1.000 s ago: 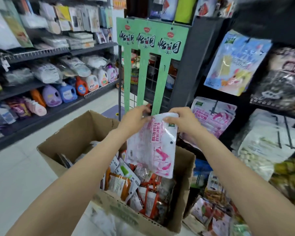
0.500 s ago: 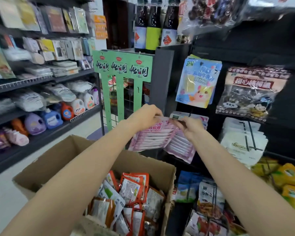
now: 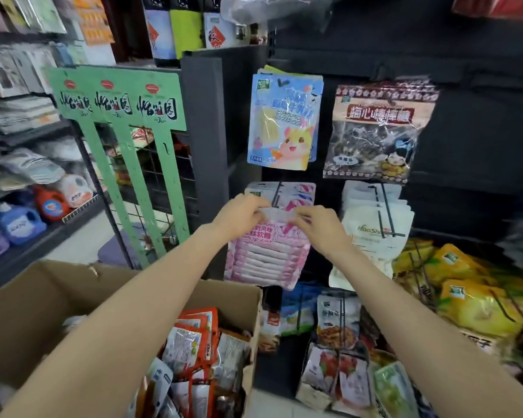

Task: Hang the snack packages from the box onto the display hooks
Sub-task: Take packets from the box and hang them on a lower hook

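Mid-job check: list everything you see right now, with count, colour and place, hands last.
pink snack package: one, pink and white, held up at the hook with matching packs
matching pink packs: several, pink, hanging behind it
blue package: a few stacked, light blue, upper hook
dark candy bag: one visible, dark with red label, right of the blue
white bags: several, white, below the candy bag
yellow bags: several, yellow, far right
cardboard box: one, brown, lower left
orange packets: many, orange and white, in the box
green display rack: one, green, left
left hand: grips the package's top
right hand: grips the package's top
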The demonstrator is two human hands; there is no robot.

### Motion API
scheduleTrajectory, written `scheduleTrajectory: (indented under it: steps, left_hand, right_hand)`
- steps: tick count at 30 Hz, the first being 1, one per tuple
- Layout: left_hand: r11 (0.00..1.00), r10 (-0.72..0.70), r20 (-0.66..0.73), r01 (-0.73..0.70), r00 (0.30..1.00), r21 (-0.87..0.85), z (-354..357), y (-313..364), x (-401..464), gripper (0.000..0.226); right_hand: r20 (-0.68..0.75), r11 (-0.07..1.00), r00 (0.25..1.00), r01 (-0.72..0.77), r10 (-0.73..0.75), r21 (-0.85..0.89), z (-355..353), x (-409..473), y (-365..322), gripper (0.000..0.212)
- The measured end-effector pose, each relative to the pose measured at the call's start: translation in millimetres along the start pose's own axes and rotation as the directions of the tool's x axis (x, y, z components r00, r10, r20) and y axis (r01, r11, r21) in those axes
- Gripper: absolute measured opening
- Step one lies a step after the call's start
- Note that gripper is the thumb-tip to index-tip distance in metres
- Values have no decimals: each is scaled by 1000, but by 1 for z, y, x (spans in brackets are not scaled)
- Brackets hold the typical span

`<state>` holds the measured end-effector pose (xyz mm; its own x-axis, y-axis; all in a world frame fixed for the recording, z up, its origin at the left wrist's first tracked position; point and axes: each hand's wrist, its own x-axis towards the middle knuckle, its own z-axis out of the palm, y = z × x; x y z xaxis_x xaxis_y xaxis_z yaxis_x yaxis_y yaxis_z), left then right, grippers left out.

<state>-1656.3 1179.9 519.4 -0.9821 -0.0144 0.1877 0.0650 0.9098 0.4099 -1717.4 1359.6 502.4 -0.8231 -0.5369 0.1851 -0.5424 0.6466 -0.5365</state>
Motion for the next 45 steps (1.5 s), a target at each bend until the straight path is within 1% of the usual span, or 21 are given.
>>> scheduleTrajectory:
  steps: [1,3,7,8,10,13,15,16,19,22,25,28,31,35,38,39,42,45]
  left_hand:
    - [1000,-12,2,12,1000,-19,4,-2,3,17]
    - [998,-61,34,61,998,-15,13,-7,9,12]
    - [982,-181,165,186,970,-17,31,-20,21,36]
    - [975,-210,193,220,958,-30,34,-22,23,39]
    - [955,-271,211,290,939,-67,38,-23,28,37]
    - [924,-307,149,332,940,-190,41,-25,34,25]
    - [897,-329,101,344,939,-277,43,-31,39,25]
    - [893,-331,84,340,940,-293,44,-35,41,25]
    - [908,-331,40,330,943,-258,48,-44,48,28]
    - [915,-336,28,333,942,-227,51,-45,55,24]
    - [922,-331,-2,323,944,-214,54,-45,58,21]
    - [926,-337,-40,323,941,-195,58,-51,58,21]
    - [924,-354,-52,340,934,-172,62,-52,62,21]
    - [917,-388,-84,376,918,-129,60,-48,76,20]
    - [914,-399,-123,384,909,-131,58,-46,93,15]
    - [910,-411,-136,397,902,-120,57,-45,99,14]
    - [895,-446,-151,438,882,-90,57,-43,113,17]
    - [901,-431,-160,432,888,-34,58,-42,119,19]
  right_hand:
    - [-15,1000,1000,1,-1,1,2,3,5,24]
    - [-16,1000,1000,-6,6,6,7,9,12,24]
    - [27,1000,999,-23,23,2,25,20,25,23]
    - [25,999,999,-33,32,11,30,24,29,25]
    - [16,998,999,-49,49,25,38,31,34,30]
    - [-1,996,999,-51,51,73,40,43,35,34]
    - [-19,992,999,-45,48,118,42,52,36,35]
    - [-25,990,998,-47,50,134,42,56,37,35]
    - [-38,987,998,-42,48,155,45,63,41,36]
    - [-38,988,998,-49,55,146,46,67,42,34]
    - [-28,994,999,-36,39,105,46,71,43,33]
    - [-50,998,999,-8,11,58,47,71,44,32]
    - [-73,1000,997,-22,23,9,50,73,45,30]
    - [-100,999,995,-21,16,-45,51,84,46,20]
    - [-139,995,990,12,-25,-97,53,99,45,39]
    - [-144,993,989,16,-33,-119,55,103,46,42]
    - [-131,981,991,11,-37,-195,55,114,48,36]
    - [-97,979,995,-9,-11,-206,52,122,50,33]
